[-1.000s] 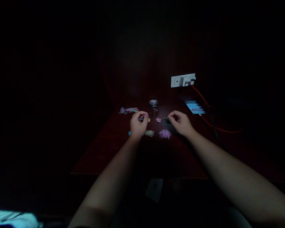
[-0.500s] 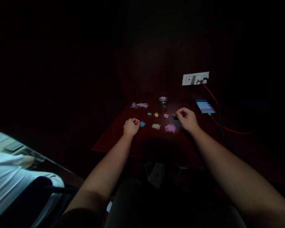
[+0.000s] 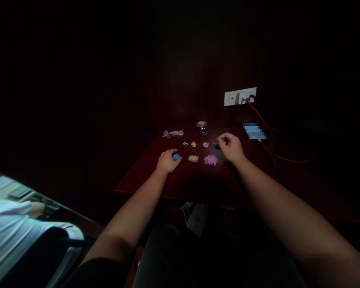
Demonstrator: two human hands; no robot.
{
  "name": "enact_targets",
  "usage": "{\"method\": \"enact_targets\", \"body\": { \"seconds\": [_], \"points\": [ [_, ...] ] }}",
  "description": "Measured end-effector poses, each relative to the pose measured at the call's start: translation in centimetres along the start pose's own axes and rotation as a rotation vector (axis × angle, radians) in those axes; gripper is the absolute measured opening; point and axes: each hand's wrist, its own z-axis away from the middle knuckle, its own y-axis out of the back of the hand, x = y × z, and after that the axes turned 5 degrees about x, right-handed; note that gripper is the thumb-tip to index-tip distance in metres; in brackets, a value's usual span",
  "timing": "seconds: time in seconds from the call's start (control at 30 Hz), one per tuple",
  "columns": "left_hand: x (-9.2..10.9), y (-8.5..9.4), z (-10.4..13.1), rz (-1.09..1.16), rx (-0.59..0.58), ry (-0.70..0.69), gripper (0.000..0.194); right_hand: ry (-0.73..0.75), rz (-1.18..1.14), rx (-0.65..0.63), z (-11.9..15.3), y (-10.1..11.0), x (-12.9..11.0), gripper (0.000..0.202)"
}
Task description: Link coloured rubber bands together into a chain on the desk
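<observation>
My left hand [image 3: 167, 161] rests on the table with thumb and forefinger apart, curved around a small pile of blue rubber bands [image 3: 176, 157]. My right hand [image 3: 231, 147] has its thumb and forefinger pinched together at a pile of dark green rubber bands [image 3: 217, 145], partly hidden by the hand; what is between the fingertips is too small to tell. Between the hands lie cream bands [image 3: 193, 159] and a larger purple pile [image 3: 210, 160]. Behind these are a few light blue bands [image 3: 185, 143], yellow bands [image 3: 193, 144] and pink bands [image 3: 205, 145].
A mixed heap of bands [image 3: 173, 133] lies at the back left of the dark red table [image 3: 144, 176]. Near the wall stands a small clear jar [image 3: 202, 125]. A phone [image 3: 254, 131] charges by a red cable [image 3: 283, 159] from a wall socket [image 3: 240, 97]. A person's white sleeve [image 3: 15, 224] shows at left.
My left thumb and forefinger have spread apart around the blue bands. My right hand stays pinched at the green bands. The whole view has shifted slightly.
</observation>
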Motion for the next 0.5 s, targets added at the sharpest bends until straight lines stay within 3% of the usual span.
{"method": "enact_targets", "body": {
  "seconds": [0.33, 0.5],
  "points": [
    [0.55, -0.17, -0.18, -0.082, 0.002, 0.020, 0.028, 0.030, 0.008, -0.015, -0.03, -0.18, 0.63, 0.016],
    [0.89, -0.40, -0.06, -0.047, 0.035, 0.039, 0.029, 0.020, 0.016, -0.023, -0.04, -0.35, 0.73, 0.016]
  ]
}}
